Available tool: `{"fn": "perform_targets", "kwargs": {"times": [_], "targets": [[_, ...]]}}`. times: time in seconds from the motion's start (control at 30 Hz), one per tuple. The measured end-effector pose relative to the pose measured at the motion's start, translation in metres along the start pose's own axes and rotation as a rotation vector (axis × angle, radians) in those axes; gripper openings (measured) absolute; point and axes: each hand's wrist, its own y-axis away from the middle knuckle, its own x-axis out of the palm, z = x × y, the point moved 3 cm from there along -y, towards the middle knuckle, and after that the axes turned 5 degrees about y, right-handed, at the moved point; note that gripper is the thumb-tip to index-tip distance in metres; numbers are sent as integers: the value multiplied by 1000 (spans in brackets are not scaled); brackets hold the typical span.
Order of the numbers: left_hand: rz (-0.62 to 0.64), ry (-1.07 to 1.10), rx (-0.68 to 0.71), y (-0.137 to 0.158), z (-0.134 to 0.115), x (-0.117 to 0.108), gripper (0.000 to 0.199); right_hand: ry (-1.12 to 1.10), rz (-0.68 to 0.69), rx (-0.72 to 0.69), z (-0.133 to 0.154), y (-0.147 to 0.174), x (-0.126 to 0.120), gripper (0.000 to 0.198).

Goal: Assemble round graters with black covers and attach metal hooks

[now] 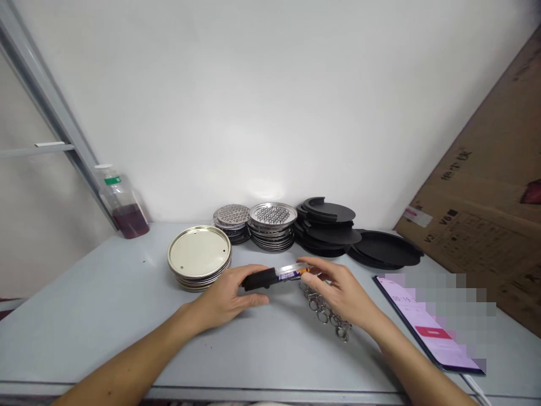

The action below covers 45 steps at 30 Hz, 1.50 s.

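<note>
Between my two hands is a slim object with a black end [261, 278] and a clear tube [291, 272] with a blue and orange label; its exact kind is unclear. My left hand [222, 296] has its fingers around the black end, the thumb stretched out below it. Finger and thumb of my right hand [340, 287] pinch the labelled end. Under and beside the right hand, several metal rings [323, 316] lie in a slanting row on the grey table [253, 361]. A stack of round cream-coloured metal lids [198, 252] stands just behind my left hand.
Along the wall are stacks of perforated metal discs [233, 214], silver grater discs [273, 215] and black round plates [327, 231]. A bottle of dark red liquid [129, 217] stands back left. To the right are a phone [426, 327], its cable [475, 389] and a cardboard box [477, 225].
</note>
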Motion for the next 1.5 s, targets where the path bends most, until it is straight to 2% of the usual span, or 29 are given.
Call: {"fn": "perform_targets", "kwargs": {"times": [0.13,0.27,0.43,0.53,0.63,0.73,0.83,0.93,1.03,1.2,1.33,1.5], "targets": [[-48,48,-83,0,0,4,33,27,3,-45,12,-19,-3,39],[-136,213,-136,1,10,6,36,-72,2,-32,0,-24,2,41],[-53,672,-347,4,20,17,44,-210,54,32,-23,-16,14,42],[12,729,-380,7,17,18,40,-355,106,54,-27,-13,19,41],[28,697,-316,5,14,14,37,-542,186,72,-26,-13,24,42],[-35,629,-272,2,17,7,46,-549,181,113,-29,-13,27,44],[4,501,-277,2,22,6,70,-438,135,141,-33,-12,30,44],[72,237,-267,5,23,6,97,-357,122,138,-34,-11,35,41],[116,-10,-216,8,20,7,115,-295,132,118,-35,-11,39,36],[228,-179,-121,11,21,8,124,-146,87,32,-36,-13,41,29],[271,-260,-124,14,28,8,125,-125,88,7,-34,-14,42,27],[299,-285,-157,16,33,9,121,-11,109,-84,-18,-11,38,27]]}}
